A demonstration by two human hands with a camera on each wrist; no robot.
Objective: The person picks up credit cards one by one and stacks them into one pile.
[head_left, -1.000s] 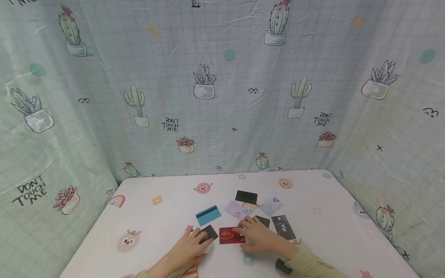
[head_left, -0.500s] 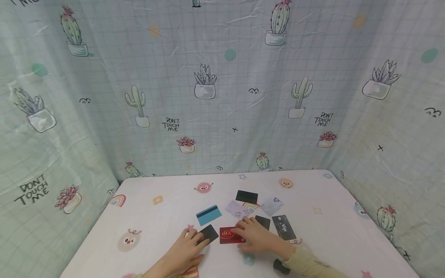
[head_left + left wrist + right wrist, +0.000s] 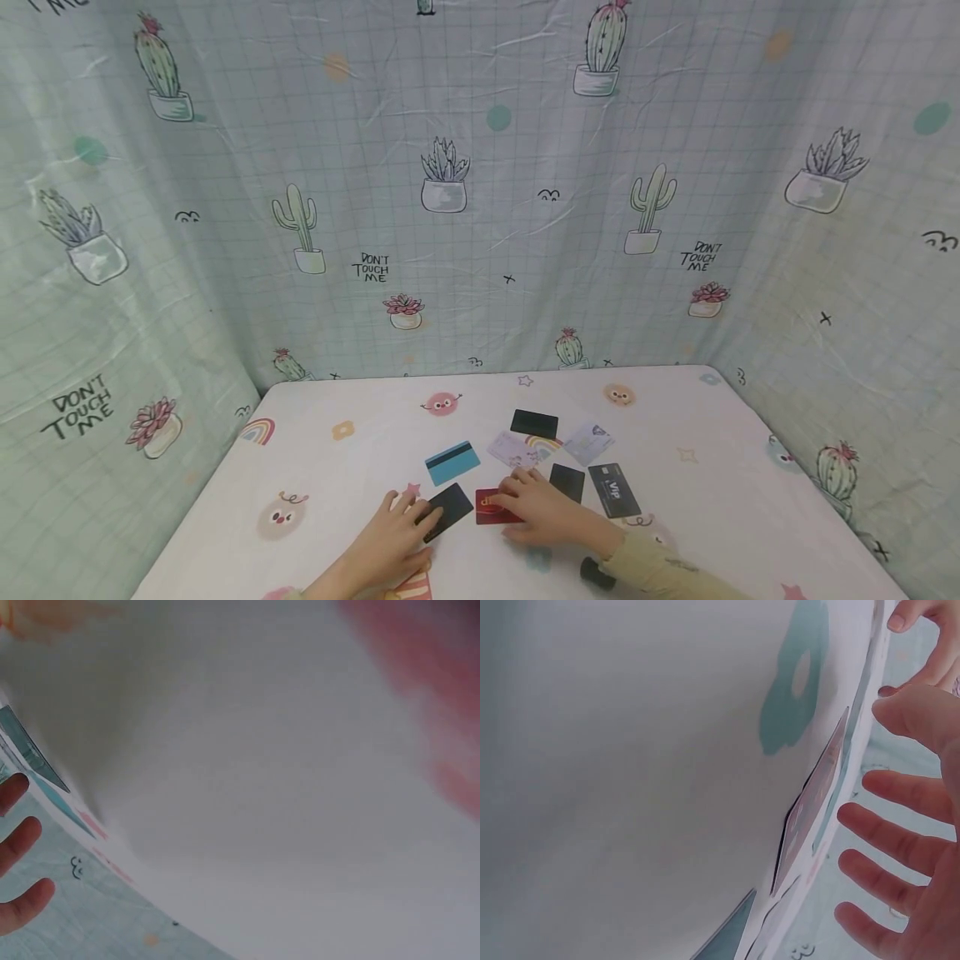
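My left hand (image 3: 384,543) lies over the near left part of a black card (image 3: 453,505), its index finger reaching onto the card. In the head view my right hand (image 3: 551,517) covers the right part of a red card (image 3: 486,510), with fingers extended across it. The right wrist view has my right hand (image 3: 911,847) with fingers spread and apart, beside a pinkish-looking card (image 3: 810,806) seen edge-on. Separate fingertips (image 3: 22,844) of my left hand show in the left wrist view. Neither hand curls round a card.
A blue striped card (image 3: 452,463), a black card (image 3: 535,423), two pale cards including the right one (image 3: 588,443), a dark card (image 3: 567,482) and a black VIP card (image 3: 614,490) lie behind and right. A small black object (image 3: 597,573) is beside the right sleeve. Cactus-print curtains surround the table.
My left hand has slid back left, leaving more of the black card uncovered. My right hand has shifted left over the red card, uncovering the dark card behind it.
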